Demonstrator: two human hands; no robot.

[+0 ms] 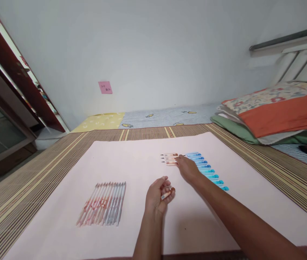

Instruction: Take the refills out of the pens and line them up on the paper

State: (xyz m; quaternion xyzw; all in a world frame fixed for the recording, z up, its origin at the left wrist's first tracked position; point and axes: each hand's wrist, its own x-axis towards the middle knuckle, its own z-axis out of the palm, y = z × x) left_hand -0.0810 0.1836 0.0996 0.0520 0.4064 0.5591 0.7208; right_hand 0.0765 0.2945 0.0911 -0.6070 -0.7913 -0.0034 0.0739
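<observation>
My left hand (156, 195) is palm up above the pale pink sheet, its fingers curled round a short cream pen (165, 195) with a brown end. Farther forward, my right hand (188, 169) has its fingers closed at the right end of a cream pen (172, 164), the nearest in a small stack of similar pens (169, 155) with thin dark tips pointing left. A slanting row of blue and turquoise pens (210, 171) lies beside my right hand and forearm, partly hidden by them.
On the left of the pale pink sheet (69, 202), several slim pink, clear and grey pens (102, 204) lie side by side. Under it is a striped mat (12, 195). Folded bedding (283, 112) is piled at right, and a pink note (105, 87) sticks to the wall.
</observation>
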